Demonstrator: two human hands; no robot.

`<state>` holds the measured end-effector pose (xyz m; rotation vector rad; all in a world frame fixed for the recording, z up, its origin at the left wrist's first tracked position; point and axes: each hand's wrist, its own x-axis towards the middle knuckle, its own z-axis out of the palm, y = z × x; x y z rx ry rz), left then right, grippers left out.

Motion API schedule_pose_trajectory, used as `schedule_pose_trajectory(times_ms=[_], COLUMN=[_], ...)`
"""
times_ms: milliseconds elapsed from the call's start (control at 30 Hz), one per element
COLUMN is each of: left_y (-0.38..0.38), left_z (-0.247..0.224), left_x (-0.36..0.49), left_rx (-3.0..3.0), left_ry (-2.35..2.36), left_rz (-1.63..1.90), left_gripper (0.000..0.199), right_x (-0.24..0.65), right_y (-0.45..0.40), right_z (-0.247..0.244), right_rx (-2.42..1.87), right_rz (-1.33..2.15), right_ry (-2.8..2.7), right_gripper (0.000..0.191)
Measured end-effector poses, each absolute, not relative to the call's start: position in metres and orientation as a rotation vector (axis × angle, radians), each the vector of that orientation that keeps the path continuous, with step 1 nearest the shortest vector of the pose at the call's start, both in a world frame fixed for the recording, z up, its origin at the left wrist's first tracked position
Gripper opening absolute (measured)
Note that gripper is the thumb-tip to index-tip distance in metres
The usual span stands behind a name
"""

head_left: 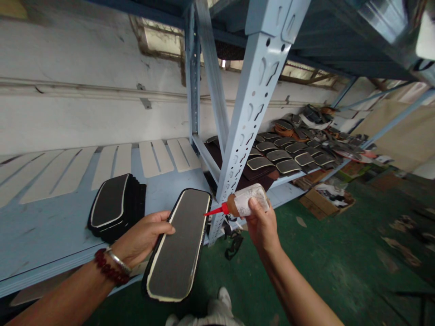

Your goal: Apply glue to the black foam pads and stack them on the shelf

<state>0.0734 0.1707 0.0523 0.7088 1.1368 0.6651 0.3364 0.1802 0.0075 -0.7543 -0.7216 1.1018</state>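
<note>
My left hand (151,233) grips a long dark pad (178,249) by its left edge, thumb on top. The pad has rounded corners, a black rim and a pale cream line around its grey face. In my right hand (261,222) is a squeeze bottle (246,200) with a whitish wrapped body, brownish contents and a red pointed nozzle. The bottle lies nearly level, its nozzle tip at the upper right edge of the pad; whether they touch I cannot tell. Left of the pad, a stack of similar dark pads (110,201) stands on the blue shelf (68,231).
A perforated blue upright post (251,99) rises just beyond the bottle. Pale flat strips (156,158) lie along the shelf by the wall. Several dark pads (278,155) are spread on the shelf to the right. A cardboard box (322,203) sits on the green floor.
</note>
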Motion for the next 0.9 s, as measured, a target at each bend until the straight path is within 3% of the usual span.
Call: schedule_pose_trajectory(times_ms=[367, 533, 700, 900], left_y=[0.170, 0.161, 0.156, 0.160], left_z=[0.047, 0.044, 0.041, 0.041], left_x=[0.073, 0.086, 0.095, 0.097], left_rx=[0.688, 0.705, 0.705, 0.648], left_ry=[1.157, 1.104, 1.042, 1.080], left_rz=[0.680, 0.650, 0.650, 0.679], left_gripper=[0.029, 0.031, 0.031, 0.031], right_x=[0.321, 0.324, 0.325, 0.318], right_y=[0.132, 0.164, 0.179, 0.156], right_z=[-0.008, 0.006, 0.003, -0.008], right_rx=[-0.796, -0.766, -0.739, -0.722], right_rz=[1.565, 1.310, 1.096, 1.172], right_ry=[-0.597, -0.551, -0.620, -0.722], right_gripper=[0.036, 0.033, 0.042, 0.047])
